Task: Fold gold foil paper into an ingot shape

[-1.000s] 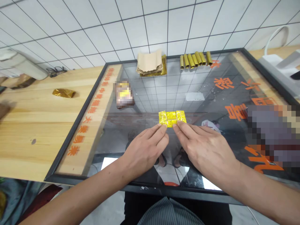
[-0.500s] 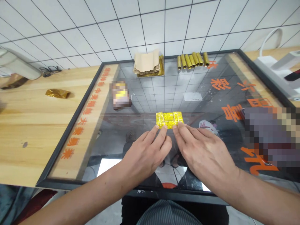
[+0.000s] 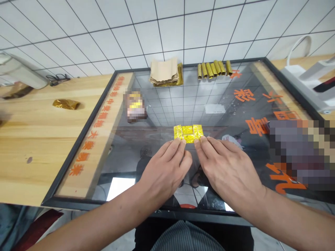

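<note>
A small piece of folded gold foil paper [image 3: 187,130] lies flat on the dark glass tabletop, with its left and right ends doubled over in bands. My left hand [image 3: 167,162] has its fingertips on the near left corner of the paper. At the near right corner, the fingertips of my right hand [image 3: 223,165] press on the same edge. Both hands are closed, fingers bunched together and pointing away from me. The thumbs are mostly hidden beneath the hands, so whether they pinch the edge from below is hard to see.
At the back of the glass stand a stack of brown and gold paper sheets [image 3: 164,72] and several rolled gold tubes [image 3: 211,69]. A crumpled gold foil piece [image 3: 66,104] lies on the wooden surface at left. A white power strip [image 3: 300,82] sits at right.
The fingertips have shifted slightly along the near edge of the foil paper, with the right hand's a little further right. The paper stays in place and the camera view has tilted a little.
</note>
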A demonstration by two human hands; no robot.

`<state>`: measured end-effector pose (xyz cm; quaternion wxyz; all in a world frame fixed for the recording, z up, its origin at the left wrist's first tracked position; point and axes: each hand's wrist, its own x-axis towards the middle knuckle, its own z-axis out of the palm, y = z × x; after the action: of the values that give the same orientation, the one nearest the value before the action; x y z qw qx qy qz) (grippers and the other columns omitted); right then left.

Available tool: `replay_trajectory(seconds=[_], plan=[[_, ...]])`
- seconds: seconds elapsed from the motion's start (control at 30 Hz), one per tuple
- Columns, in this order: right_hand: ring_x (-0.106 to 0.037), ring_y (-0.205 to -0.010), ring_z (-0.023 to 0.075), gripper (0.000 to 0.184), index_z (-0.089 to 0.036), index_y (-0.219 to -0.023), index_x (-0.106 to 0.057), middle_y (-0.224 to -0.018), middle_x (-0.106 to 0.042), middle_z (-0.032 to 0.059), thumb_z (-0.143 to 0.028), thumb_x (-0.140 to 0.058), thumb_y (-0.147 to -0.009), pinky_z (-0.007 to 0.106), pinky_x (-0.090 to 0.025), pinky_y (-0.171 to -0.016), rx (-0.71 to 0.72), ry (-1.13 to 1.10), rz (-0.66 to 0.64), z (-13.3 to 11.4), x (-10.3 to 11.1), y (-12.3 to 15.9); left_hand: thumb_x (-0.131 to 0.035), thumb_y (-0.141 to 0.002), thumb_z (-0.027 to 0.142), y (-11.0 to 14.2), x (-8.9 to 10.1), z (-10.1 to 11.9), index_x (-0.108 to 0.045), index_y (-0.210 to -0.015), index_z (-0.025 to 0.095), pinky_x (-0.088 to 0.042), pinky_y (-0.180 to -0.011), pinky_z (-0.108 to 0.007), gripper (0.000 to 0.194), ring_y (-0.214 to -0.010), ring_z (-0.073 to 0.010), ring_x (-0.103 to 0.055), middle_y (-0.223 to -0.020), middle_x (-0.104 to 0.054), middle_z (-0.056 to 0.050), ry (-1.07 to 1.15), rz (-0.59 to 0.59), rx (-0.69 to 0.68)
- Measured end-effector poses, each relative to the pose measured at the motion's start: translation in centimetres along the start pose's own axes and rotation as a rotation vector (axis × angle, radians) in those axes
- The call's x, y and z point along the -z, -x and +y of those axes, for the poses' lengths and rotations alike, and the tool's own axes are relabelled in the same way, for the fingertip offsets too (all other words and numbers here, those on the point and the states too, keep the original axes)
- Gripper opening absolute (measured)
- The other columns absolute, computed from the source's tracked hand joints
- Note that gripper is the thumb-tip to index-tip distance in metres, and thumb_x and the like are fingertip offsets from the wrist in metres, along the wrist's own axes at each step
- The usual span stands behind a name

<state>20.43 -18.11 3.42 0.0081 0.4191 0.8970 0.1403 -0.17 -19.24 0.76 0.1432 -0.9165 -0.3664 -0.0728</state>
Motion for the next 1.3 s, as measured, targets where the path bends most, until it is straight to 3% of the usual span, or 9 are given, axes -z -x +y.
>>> replay_trajectory(seconds=[0.17,0.57,0.77,1.0,1.3], plan=[[-0.071,-0.101,0.0309,0.041,-0.003,-0.129,-0.076,-0.117,-0.077,0.0195,-0.002,-0.050,-0.097,0.040,-0.057,-0.082,0.016,0.044,0.032,0.0,-0.3,0.1,-0.048,-0.105,0.014,0.5,-0.2,-0.2,-0.065,-0.127,0.007,-0.059,-0.110,-0.048,0.029,-0.136,-0.0351,-0.065,-0.149,-0.066,-0.025,0.043,-0.054,0.008],[-0.070,-0.094,0.0299,0.031,-0.004,-0.119,-0.076,-0.104,-0.074,0.0142,-0.003,-0.058,-0.094,0.041,-0.054,-0.080,0.013,-0.001,0.029,0.2,-0.4,0.1,-0.052,-0.105,0.015,0.1,0.0,0.1,-0.067,-0.123,0.012,-0.061,-0.093,-0.041,0.023,-0.129,-0.0310,-0.069,-0.144,-0.070,-0.018,0.054,-0.054,0.057],[-0.069,-0.098,0.0288,0.032,-0.005,-0.124,-0.075,-0.111,-0.076,0.0151,-0.004,-0.059,-0.096,0.040,-0.054,-0.083,0.010,0.018,0.020,0.0,-0.7,0.3,-0.053,-0.104,0.013,0.0,0.0,0.7,-0.066,-0.119,0.012,-0.060,-0.091,-0.041,0.020,-0.130,-0.0312,-0.068,-0.144,-0.069,-0.020,0.022,-0.053,0.092],[-0.070,-0.103,0.0294,0.036,-0.003,-0.132,-0.072,-0.116,-0.078,0.0180,-0.006,-0.057,-0.099,0.041,-0.055,-0.086,-0.006,0.018,0.089,-0.1,-1.5,0.6,-0.054,-0.106,0.015,-0.3,0.3,1.1,-0.065,-0.121,0.014,-0.057,-0.095,-0.041,0.018,-0.132,-0.0294,-0.065,-0.150,-0.065,-0.017,0.027,-0.160,0.136],[-0.072,-0.113,0.0319,0.039,-0.002,-0.137,-0.069,-0.126,-0.076,0.0221,-0.006,-0.053,-0.102,0.044,-0.058,-0.092,-0.035,-0.007,0.095,-0.6,-2.0,0.7,-0.049,-0.111,0.017,0.0,0.1,1.0,-0.063,-0.138,0.013,-0.057,-0.097,-0.042,0.031,-0.137,-0.0299,-0.062,-0.156,-0.062,-0.014,0.036,-0.130,0.107]])
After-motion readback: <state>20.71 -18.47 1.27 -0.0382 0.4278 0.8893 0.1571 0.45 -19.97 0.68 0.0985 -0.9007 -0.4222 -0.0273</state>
